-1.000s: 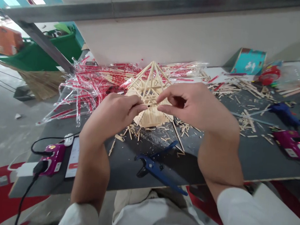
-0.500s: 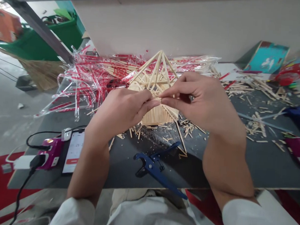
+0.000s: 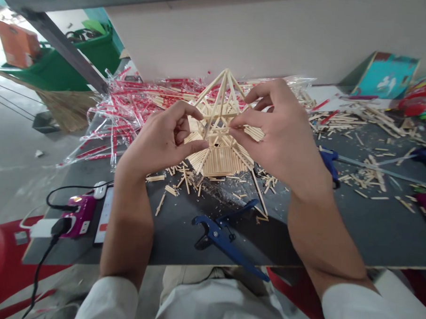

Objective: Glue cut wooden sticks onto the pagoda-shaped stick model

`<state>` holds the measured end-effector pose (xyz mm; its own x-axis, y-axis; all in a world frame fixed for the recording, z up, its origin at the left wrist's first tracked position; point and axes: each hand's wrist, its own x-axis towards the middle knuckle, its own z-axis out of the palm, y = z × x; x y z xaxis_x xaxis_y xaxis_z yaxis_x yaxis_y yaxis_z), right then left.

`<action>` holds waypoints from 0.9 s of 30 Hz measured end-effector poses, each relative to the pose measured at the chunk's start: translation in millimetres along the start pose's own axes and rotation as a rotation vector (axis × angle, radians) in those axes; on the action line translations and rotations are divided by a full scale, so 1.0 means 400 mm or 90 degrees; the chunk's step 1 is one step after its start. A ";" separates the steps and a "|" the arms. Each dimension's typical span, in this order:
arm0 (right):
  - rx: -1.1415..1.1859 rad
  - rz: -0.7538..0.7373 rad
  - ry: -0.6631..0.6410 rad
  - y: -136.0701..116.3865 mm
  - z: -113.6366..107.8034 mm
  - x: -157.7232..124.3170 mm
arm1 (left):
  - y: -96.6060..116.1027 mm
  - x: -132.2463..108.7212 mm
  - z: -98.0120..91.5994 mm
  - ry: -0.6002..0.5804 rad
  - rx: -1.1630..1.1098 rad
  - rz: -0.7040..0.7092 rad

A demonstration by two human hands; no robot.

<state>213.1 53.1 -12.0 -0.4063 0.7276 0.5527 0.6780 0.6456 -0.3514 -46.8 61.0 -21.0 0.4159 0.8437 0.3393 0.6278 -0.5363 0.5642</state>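
A model built of thin wooden sticks (image 3: 222, 161) stands in the middle of the bench, with a slatted base and an open peaked frame above. My right hand (image 3: 276, 129) is at its right side. Its thumb and forefinger pinch a thin wooden stick (image 3: 219, 130) against the front of the frame; the stick's right end is hidden by the fingertips. To the left, my left hand (image 3: 161, 136) has thumb and forefinger spread apart, with the thumb tip close to the model. Nothing shows between those fingers.
A blue plier-like tool (image 3: 227, 242) lies at the bench's front edge. Plastic-wrapped red-and-wood sticks (image 3: 127, 99) pile up behind. Cut stick pieces (image 3: 341, 123) scatter to the right. A phone (image 3: 104, 216) and purple power block (image 3: 79, 215) with cables sit left.
My left hand has let go and drawn back left, its fingers spreading. My right hand stays near the model, its upper fingers lifted. The view has shifted slightly.
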 end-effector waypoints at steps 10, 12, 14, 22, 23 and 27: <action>-0.020 -0.021 0.012 0.010 0.020 0.002 | 0.003 0.022 0.047 0.004 -0.077 -0.005; -0.005 -0.020 0.018 0.014 0.021 0.003 | 0.001 0.024 0.050 0.009 -0.094 -0.007; 0.012 -0.015 0.020 0.018 0.022 0.004 | -0.001 0.025 0.052 0.010 -0.103 -0.009; 0.050 0.002 -0.003 0.020 0.021 0.008 | 0.010 0.026 0.049 0.009 -0.106 -0.031; 0.053 0.007 -0.006 0.020 0.020 0.008 | 0.010 0.026 0.049 0.010 -0.110 -0.035; 0.060 0.011 -0.014 0.019 0.016 0.010 | 0.009 0.027 0.057 0.013 -0.132 -0.044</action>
<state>212.5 62.4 -17.3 -0.4082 0.7433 0.5299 0.6254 0.6506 -0.4308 -25.2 68.0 -32.4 0.3626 0.8795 0.3082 0.5044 -0.4633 0.7287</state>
